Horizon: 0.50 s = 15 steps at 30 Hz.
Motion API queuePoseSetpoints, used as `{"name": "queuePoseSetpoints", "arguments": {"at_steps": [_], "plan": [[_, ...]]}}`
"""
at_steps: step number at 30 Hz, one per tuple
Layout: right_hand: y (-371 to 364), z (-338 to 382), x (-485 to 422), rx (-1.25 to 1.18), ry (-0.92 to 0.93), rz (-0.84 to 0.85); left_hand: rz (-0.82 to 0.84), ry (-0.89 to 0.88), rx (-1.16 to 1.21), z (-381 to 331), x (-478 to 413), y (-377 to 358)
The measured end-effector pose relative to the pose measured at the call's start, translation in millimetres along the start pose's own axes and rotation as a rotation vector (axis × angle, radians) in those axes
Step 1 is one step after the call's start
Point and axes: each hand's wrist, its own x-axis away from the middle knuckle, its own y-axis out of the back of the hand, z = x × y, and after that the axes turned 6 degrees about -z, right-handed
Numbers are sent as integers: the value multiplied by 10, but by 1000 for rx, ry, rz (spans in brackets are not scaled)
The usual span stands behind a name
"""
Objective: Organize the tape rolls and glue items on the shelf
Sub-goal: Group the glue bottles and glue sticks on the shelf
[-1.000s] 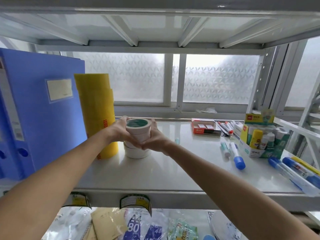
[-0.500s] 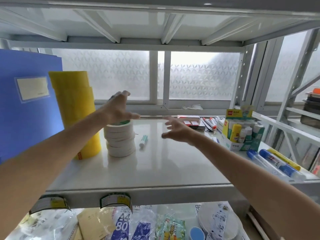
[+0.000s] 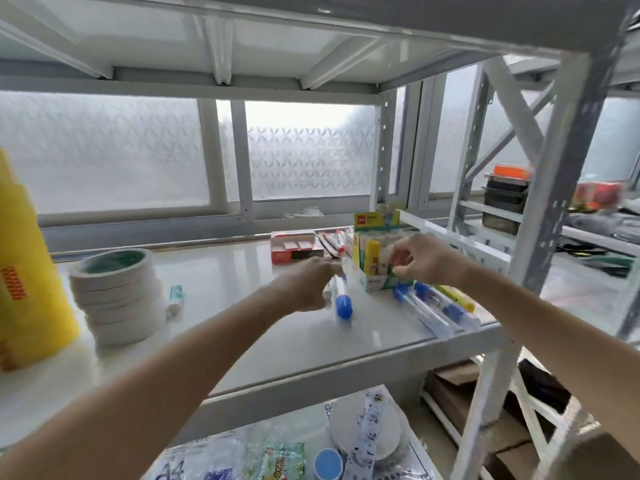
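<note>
Tapes (image 3: 117, 296) stacked at the shelf's (image 3: 259, 341) left. Mid-shelf, left hand (image 3: 308, 289) curls by a glue pen (image 3: 343, 301) — likely light, slick, roll-prone; take its barrel. Right hand (image 3: 424, 259) curls at the glue box (image 3: 375, 263); whether either grip pinches anything, I cannot tell.

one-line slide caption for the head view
Left hand beside a blue-capped glue tube, right hand at the glue stick box, tape rolls stacked.

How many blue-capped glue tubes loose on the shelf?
3. Centre tube mid-shelf by the left hand; inner tube and outer tube side by side at the right edge, before the glue box. Hands may hide others.
</note>
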Motion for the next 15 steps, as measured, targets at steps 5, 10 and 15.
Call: {"name": "queuePoseSetpoints", "arguments": {"at_steps": [5, 10, 15], "plan": [[199, -537, 348, 216, -126, 10, 61, -395, -224, -261, -108, -152], [-36, -612, 457, 191, -182, 47, 71, -437, -278, -250, -116, -207], [-148, -461, 490, 213, -174, -40, -17, -540, -369, -205, -77, -234]]}}
